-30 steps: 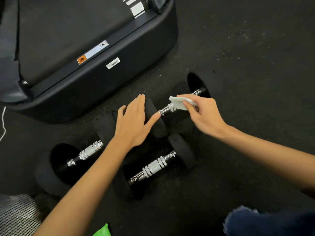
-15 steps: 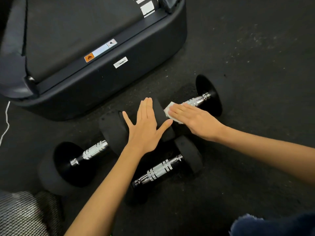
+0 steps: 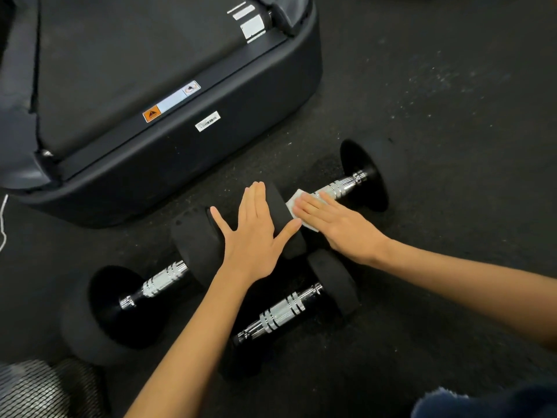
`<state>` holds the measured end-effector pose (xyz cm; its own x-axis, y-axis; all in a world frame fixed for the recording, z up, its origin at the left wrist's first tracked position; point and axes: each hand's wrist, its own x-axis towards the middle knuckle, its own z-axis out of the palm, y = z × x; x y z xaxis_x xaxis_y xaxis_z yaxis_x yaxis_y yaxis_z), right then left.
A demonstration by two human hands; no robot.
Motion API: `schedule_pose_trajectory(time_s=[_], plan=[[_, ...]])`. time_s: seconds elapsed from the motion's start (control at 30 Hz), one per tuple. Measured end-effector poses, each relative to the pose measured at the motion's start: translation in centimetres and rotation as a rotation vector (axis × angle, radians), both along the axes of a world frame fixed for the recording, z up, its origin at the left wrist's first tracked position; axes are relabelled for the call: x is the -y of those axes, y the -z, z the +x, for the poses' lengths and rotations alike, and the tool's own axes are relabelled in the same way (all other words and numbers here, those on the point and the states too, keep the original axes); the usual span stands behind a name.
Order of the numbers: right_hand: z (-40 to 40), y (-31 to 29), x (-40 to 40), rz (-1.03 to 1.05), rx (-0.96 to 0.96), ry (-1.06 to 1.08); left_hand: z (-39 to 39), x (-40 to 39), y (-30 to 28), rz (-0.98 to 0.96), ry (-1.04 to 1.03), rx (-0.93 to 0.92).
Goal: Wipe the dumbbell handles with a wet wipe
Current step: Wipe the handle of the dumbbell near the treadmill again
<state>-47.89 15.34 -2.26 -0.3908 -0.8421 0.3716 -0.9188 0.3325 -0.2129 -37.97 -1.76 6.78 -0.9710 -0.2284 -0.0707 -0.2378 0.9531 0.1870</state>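
Two hands work at floor level. Our right hand (image 3: 340, 227) lies flat, fingers straight and together, pressing a white folded wet wipe (image 3: 297, 206) onto the near end of the ribbed chrome handle (image 3: 340, 187) of the far black round-headed dumbbell (image 3: 366, 176). The wipe shows only at the fingertips and along the lower edge of the palm; we cannot tell whether it wraps under the handle. Our left hand (image 3: 256, 236) is open, fingers extended and thumb spread, resting on the inner black foam-like head (image 3: 280, 206) of that same dumbbell, just beside the wipe.

A second black dumbbell (image 3: 193, 251) with a chrome handle lies to the left, its inner head touching the left hand's edge. A third black dumbbell (image 3: 331, 279) lies nearer us, between the forearms, its chrome handle (image 3: 280, 313) uncovered. All three rest on dark speckled rubber flooring (image 3: 437, 116). A black treadmill base (image 3: 180, 152) with an orange warning label stands beyond. A metal mesh object (image 3: 39, 390) sits at the lower left corner.
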Motion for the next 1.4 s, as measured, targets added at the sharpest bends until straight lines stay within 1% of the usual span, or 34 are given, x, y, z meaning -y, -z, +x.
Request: schedule_pose_trajectory(time_s=[0.07, 0.17, 0.23, 0.3, 0.37, 0.4, 0.53, 0.57, 0.63, 0.7, 0.77, 0.8, 0.87, 0.93, 0.97, 1.07, 1.1, 1.13, 1.23, 1.3, 1.4], plan=[[-0.9, -0.6, -0.6, -0.008, 0.043, 0.016, 0.1, -0.1, -0.1, -0.003, 0.004, 0.003], [-2.2, -2.2, 0.6, 0.005, 0.151, 0.070, 0.2, -0.2, 0.0, -0.051, 0.008, 0.007], [-3.3, -3.1, 2.1, 0.072, 0.244, 0.095, 0.3, -0.3, 0.1, -0.099, 0.013, -0.005], [-4.1, -4.1, 3.3, 0.173, 0.387, 0.137, 0.3, -0.4, 0.1, -0.146, 0.017, -0.011], [-4.1, -4.6, 3.9, 0.233, 0.434, 0.142, 0.3, -0.4, 0.2, -0.183, 0.022, -0.011], [-3.7, -4.6, 3.9, 0.224, 0.421, 0.110, 0.3, -0.3, 0.2, -0.187, 0.021, -0.010], [-2.1, -2.3, 0.9, 0.032, 0.303, -0.071, 0.2, -0.3, 0.2, -0.161, 0.012, -0.004], [-2.2, -1.9, 0.1, 0.002, 0.283, -0.080, 0.2, -0.3, 0.2, -0.158, 0.012, 0.000], [-2.6, -2.1, 0.1, -0.033, 0.336, -0.048, 0.2, -0.4, 0.2, -0.159, 0.011, 0.011], [-3.1, -3.3, 1.8, -0.001, 0.386, 0.035, 0.3, -0.4, 0.3, -0.169, 0.012, 0.009], [-3.0, -3.9, 3.3, 0.102, 0.304, 0.067, 0.3, -0.4, 0.3, -0.176, 0.015, 0.006], [-2.7, -3.7, 3.5, 0.126, 0.266, 0.049, 0.3, -0.4, 0.3, -0.180, 0.015, 0.008], [-2.4, -3.2, 2.4, 0.082, 0.238, 0.000, 0.3, -0.4, 0.4, -0.183, 0.016, 0.010], [-2.8, -3.2, 1.2, 0.033, 0.260, 0.000, 0.3, -0.5, 0.6, -0.192, 0.011, 0.007], [-3.3, -3.4, 1.1, 0.048, 0.278, 0.023, 0.3, -0.6, 0.7, -0.206, 0.007, 0.003], [-4.2, -4.4, 2.9, 0.167, 0.346, 0.084, 0.3, -0.7, 0.9, -0.236, -0.001, 0.003], [-4.0, -4.6, 3.4, 0.199, 0.340, 0.087, 0.2, -0.6, 0.9, -0.233, -0.002, 0.000], [-3.6, -4.5, 3.6, 0.200, 0.320, 0.076, 0.2, -0.5, 0.9, -0.225, -0.003, -0.002], [-2.8, -3.7, 2.0, 0.084, 0.286, -0.005, 0.1, -0.5, 0.8, -0.215, 0.002, 0.006], [-2.9, -3.6, 1.0, 0.025, 0.282, -0.014, 0.1, -0.5, 0.8, -0.220, 0.002, 0.010], [-3.4, -3.7, 2.3, 0.106, 0.284, 0.039, 0.1, -0.6, 0.9, -0.226, -0.001, 0.004]])
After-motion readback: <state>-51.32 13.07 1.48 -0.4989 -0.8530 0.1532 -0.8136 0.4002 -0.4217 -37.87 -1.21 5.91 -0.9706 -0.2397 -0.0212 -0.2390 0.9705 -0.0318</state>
